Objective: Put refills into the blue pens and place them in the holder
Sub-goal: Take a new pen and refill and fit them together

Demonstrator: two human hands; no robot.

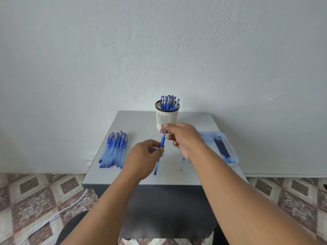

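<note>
Head view of a pen-refilling station on a grey table point(141, 121), read left to right. At far left lies a loose pile of blue pens point(114, 150), capped and translucent-barrelled, not yet in the holder; whether they carry refills cannot be told. The left hand point(145, 156) curls its fingers round the barrel of the blue pen point(160, 152) being worked on, which points away from the person and is held above the table. The right hand point(182, 138) pinches the metal tip end of that pen between thumb and forefinger, apparently seating or screwing on the nose piece. Judged risks: a crooked thread would jam or cross the tip, too firm a push could bend the refill, and the right hand sits so near the holder that a careless withdrawal could knock it over. Behind the hands stands the white slotted pen holder point(167, 119), upright, with several capped blue pens point(169, 102) standing in it. A pen part point(182, 163) lies on the table below the right wrist. At far right, an ink-stained white tray point(231, 156) holds a few dark blue refills point(222, 147) lying side by side.
</note>
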